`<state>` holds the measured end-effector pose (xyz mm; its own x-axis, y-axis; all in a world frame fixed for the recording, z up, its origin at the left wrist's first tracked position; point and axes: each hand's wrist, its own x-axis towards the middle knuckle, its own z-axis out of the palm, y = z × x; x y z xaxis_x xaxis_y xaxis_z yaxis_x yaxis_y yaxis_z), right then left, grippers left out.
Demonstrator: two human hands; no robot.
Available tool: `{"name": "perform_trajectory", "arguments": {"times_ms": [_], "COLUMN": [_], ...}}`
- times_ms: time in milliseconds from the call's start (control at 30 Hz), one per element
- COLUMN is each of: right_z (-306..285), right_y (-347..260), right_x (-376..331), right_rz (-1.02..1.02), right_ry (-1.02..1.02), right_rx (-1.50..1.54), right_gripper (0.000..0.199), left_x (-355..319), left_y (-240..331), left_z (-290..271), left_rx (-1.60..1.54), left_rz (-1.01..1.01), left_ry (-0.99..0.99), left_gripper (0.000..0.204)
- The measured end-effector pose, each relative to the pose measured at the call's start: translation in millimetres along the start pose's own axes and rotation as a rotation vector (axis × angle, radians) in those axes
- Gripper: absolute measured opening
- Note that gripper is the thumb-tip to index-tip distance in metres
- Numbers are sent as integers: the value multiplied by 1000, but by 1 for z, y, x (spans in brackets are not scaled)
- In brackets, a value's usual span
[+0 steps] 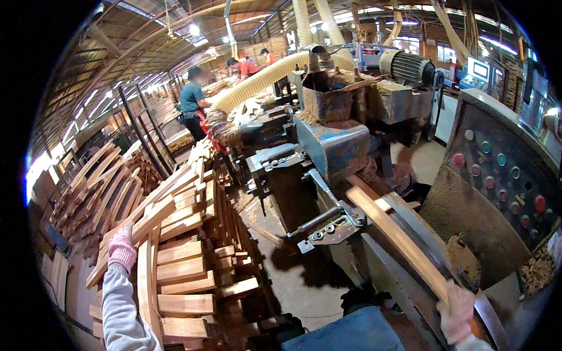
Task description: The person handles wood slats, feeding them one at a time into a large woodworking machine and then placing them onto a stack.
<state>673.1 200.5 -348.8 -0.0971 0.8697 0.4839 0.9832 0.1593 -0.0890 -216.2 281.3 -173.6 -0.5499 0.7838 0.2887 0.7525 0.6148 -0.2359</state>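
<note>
On the right, my right hand (458, 313), in a pale pink glove, is closed round the near end of a long wooden strip (401, 237). The strip lies along the metal feed bed (430, 240) of a woodworking machine (333, 143), its far end close to the machine's opening. Over on the left, my left hand (122, 250), in a pink glove with a grey sleeve, is closed on a wooden board (153, 221) lying across the top of a stack of boards (184, 272). Its fingertips are partly hidden by the wood.
A control panel (497, 175) with coloured buttons stands at the right. A ribbed cream hose (260, 85) curves above the machine. Beyond the stack a person (192, 104) in a teal shirt works, with others farther back. A blue surface (345, 330) sits low in front. More boards (102, 187) are piled left.
</note>
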Motion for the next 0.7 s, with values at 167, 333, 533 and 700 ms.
{"name": "perform_trajectory", "arguments": {"times_ms": [167,333,533,700], "right_z": [-40,24,109,103], "right_y": [8,11,-18,-78], "right_x": [-24,42,166,203], "right_rz": [149,-127,-250,-392], "right_ry": [-285,35,127,74], "right_rx": [-155,-107,276,482], "right_gripper": [68,54,51,66], "left_x": [9,-23,-68,-91], "left_y": [7,54,76,233], "left_z": [-8,-66,-105,-145], "left_rx": [54,88,90,84], "left_rz": [-74,-88,383,669], "left_ry": [-71,-117,306,-113], "left_gripper": [64,44,35,22]}}
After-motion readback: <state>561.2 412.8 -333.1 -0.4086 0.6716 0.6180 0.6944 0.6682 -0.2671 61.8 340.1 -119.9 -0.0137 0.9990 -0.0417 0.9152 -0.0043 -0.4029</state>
